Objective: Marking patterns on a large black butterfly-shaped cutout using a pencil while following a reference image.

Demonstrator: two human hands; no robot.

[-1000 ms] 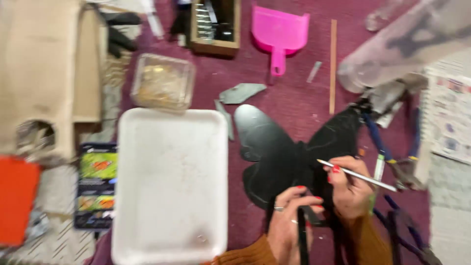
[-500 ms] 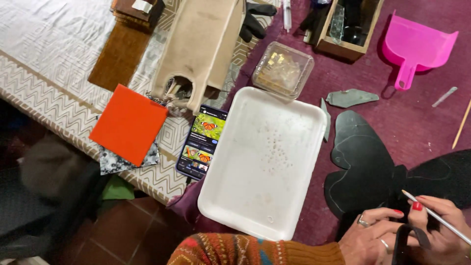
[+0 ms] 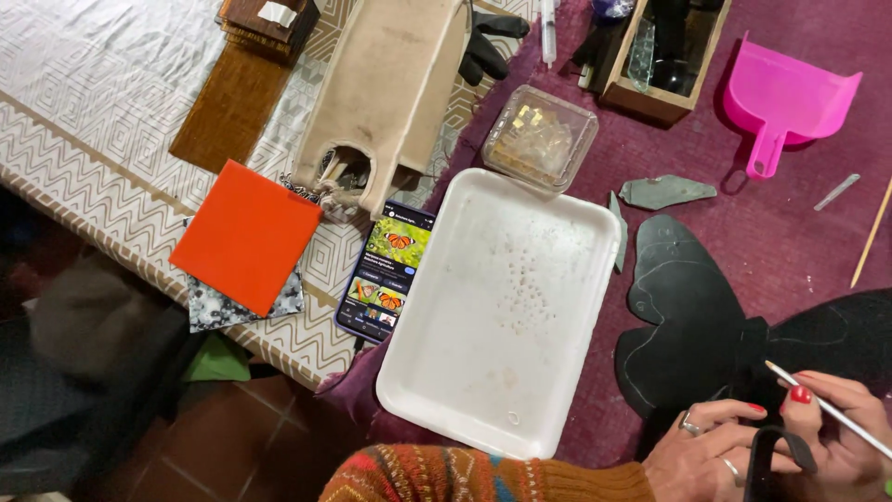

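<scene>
At the near right corner of the table, both hands are working over a black butterfly-shaped sheet (image 3: 692,325) lying flat on the maroon cloth (image 3: 799,223). The right hand (image 3: 841,432) is pinching a thin white pencil (image 3: 827,411) like a writing tool, tip angled toward the sheet's middle, apparently so it can trace the faint lines on the dark surface. The left hand (image 3: 711,446) is resting just beside it with fingers curled and spread, touching a black strap-like piece (image 3: 771,460), seemingly steadying the work. A white tray (image 3: 502,307) is sitting immediately left of the sheet, within easy reach. Beside it a phone (image 3: 386,270) is showing butterfly pictures, face up, likely as a reference. Farther away, a clear box of amber bits (image 3: 539,135) and a pink dustpan (image 3: 785,98) are lying aside.
</scene>
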